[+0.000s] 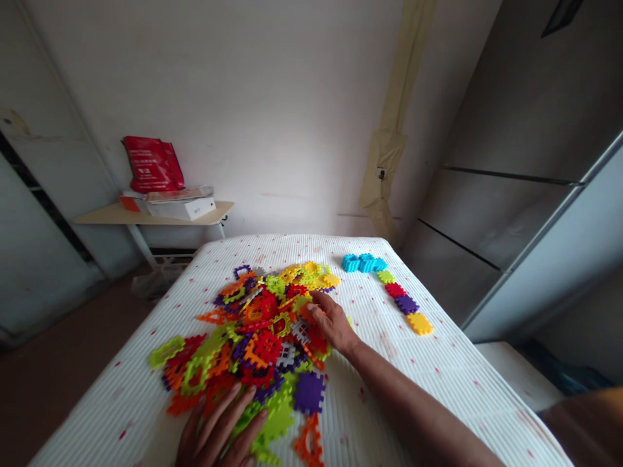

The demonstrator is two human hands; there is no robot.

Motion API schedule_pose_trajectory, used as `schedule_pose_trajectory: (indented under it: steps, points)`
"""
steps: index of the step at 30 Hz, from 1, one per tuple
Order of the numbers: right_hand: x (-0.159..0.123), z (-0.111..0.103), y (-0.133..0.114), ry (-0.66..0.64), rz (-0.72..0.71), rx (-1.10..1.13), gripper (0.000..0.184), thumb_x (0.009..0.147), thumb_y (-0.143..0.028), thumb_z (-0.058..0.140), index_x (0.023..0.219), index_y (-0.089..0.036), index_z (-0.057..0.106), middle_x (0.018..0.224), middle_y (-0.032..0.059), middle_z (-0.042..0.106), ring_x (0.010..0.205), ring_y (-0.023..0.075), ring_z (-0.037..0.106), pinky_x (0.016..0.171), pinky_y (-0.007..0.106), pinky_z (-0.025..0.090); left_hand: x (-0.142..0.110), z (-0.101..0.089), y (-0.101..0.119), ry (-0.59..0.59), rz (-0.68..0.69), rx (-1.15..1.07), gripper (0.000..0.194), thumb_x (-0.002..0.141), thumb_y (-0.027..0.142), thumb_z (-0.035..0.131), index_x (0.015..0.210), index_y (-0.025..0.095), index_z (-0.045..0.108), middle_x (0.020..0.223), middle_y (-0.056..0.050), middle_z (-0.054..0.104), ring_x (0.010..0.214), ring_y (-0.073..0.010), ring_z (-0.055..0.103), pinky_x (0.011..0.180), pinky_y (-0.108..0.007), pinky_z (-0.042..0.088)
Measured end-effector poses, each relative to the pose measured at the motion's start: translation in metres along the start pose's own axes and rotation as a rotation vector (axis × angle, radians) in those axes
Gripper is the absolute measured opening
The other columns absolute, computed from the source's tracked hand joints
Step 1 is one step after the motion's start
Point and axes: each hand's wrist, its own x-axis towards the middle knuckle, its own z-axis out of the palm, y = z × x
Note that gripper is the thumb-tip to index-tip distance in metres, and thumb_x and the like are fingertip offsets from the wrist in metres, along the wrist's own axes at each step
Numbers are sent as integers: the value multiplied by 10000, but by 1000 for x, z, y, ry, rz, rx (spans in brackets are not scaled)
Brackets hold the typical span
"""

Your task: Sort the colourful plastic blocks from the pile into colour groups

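Note:
A heaped pile of plastic interlocking building tiles (265, 308) in red, orange, yellow, lime, purple and grey lies on the bed-like surface in front of me. My right hand (333, 322) reaches into the pile's right side, its fingers curled among lime and orange pieces; what is in its fingertips, if anything, I cannot make out. Over the near left edge of the pile, my left hand (219, 428) lies with its fingers spread. Just right of that hand are a purple square tile (309, 392) and an orange openwork tile (309, 441).
Stacked light-blue tiles (364, 263) stand at the far right of the white quilted surface (379, 383). From them a row of lime, red, purple and yellow tiles (419, 323) runs toward me. A side table (104, 214) at back left holds a red bag (150, 163) and boxes.

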Motion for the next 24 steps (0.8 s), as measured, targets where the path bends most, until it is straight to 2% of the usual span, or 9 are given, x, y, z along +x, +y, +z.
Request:
schedule_pose_trajectory:
  steps: [4,8,11,13,15,18,21,24]
  points:
    - [2,16,-25,-79,-74,-21,449,908,-448,423,1230,-149,518,1171,117,589,1079,213,556,916,351,443,14,-1,-5,33,-38,-7,441,750,309,571,1185,236,586,1218,-73,608,1191,-235,472,1113,-392,185]
    - [4,27,-48,-174,-172,-30,440,901,-463,445,1233,-182,512,1172,92,589,1086,193,547,919,318,435,22,2,-6,104,-78,-8,414,740,236,584,1154,233,607,1151,-60,641,1091,-210,529,1069,-345,249]
    - [19,21,-48,-154,-242,-72,433,901,-462,446,1221,-182,525,1189,89,584,1112,190,530,940,316,417,26,-2,-9,122,-103,-49,434,740,177,571,1169,244,591,1132,-54,647,1042,-198,552,1019,-333,304]
    - [38,12,-34,-90,-180,-137,417,909,-447,433,1203,-173,544,1188,97,591,1107,196,538,938,326,413,29,-8,-19,141,-180,-65,435,757,173,553,1183,257,571,1138,-55,636,1039,-202,553,984,-338,335]
    - [61,-1,-14,-36,-27,-248,416,905,-434,445,1189,-153,560,1172,114,604,1072,207,564,915,325,422,31,-14,-42,148,-325,-63,385,791,229,521,1172,265,563,1152,-65,617,1053,-222,547,970,-365,352]
    - [98,-15,19,14,186,-483,448,874,-426,502,1212,-137,554,1197,141,589,1103,235,549,925,329,400,28,-11,-94,87,-632,-71,346,834,386,425,1095,225,584,1160,-105,593,1080,-279,534,968,-443,375]
    - [125,-19,41,-44,291,-609,560,842,-514,510,1259,-142,520,1210,155,574,1118,261,539,932,348,387,16,8,-144,-27,-889,-143,537,793,519,404,1162,155,543,1209,-149,574,1147,-312,510,1026,-471,352]
    - [143,-12,53,-111,400,-651,698,788,-632,489,1323,-184,457,1265,166,527,1175,311,486,930,416,380,6,31,-171,-163,-1076,-264,672,778,561,390,1276,115,458,1325,-173,495,1240,-305,448,1071,-449,319]
